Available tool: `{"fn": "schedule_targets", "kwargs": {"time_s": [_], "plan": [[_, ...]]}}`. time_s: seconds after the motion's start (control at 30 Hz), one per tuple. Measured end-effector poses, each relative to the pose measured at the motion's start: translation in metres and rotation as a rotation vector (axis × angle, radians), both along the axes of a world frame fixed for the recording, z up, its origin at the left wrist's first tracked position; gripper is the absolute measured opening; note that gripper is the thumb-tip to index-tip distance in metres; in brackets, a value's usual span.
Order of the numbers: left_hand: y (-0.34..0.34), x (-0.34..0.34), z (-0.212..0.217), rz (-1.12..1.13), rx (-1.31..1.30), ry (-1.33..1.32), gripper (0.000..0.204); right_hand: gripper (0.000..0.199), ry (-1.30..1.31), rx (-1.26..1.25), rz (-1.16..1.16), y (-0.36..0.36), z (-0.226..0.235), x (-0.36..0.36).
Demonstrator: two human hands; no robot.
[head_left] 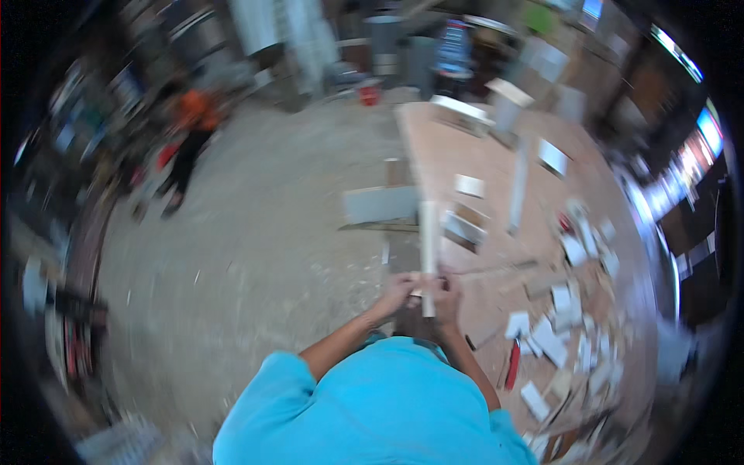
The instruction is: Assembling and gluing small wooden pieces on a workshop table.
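We look down on our own two hands, which meet in front of our turquoise shirt (372, 411). The left hand (397, 293) and the right hand (446, 297) are both closed around the near end of one long white strip (428, 246), which points straight away from us. Its far end reaches past the near edge of the long wooden surface (496, 232) toward a grey slab (380, 205) that juts out over the floor. The whole view is smeared by motion, so we cannot tell how the fingers lie on the strip.

On the surface we count one more long white strip (518, 186), lying lengthwise and well apart from the one we hold. Near it lie about three larger white rectangular pieces: one at mid-surface (469, 185), one further right (552, 157), one at the far end (462, 108). To the right, a scatter of small white offcuts (570, 310) covers the surface; they are too many and too blurred for us to count exactly. One red-handled tool (512, 364) lies among them near our right elbow.

The dusty concrete floor (256, 256) spreads to the left. One person in an orange top (190, 136) stands far off on it. One small red container (369, 94) sits at the far end of the floor, and bright screens or windows (709, 132) show at the right rim.
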State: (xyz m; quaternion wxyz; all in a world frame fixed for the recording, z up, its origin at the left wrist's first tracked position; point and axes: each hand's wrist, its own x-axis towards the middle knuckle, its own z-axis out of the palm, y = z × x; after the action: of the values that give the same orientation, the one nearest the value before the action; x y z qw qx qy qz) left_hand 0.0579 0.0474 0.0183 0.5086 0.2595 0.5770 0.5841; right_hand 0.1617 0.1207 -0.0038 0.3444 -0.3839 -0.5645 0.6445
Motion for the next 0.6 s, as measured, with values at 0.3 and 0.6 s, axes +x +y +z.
{"fn": "schedule_targets", "kwargs": {"time_s": [0.3, 0.6], "plan": [[-0.01, -0.03, -0.012, 0.184, 0.142, -0.146, 0.018, 0.04, 0.0, 0.141, 0.146, -0.019, 0.042, -0.023], [-0.021, 0.003, 0.005, 0.127, 0.073, -0.291, 0.014, 0.042, -0.178, 0.209, 0.02, 0.011, 0.042, -0.03]]}}
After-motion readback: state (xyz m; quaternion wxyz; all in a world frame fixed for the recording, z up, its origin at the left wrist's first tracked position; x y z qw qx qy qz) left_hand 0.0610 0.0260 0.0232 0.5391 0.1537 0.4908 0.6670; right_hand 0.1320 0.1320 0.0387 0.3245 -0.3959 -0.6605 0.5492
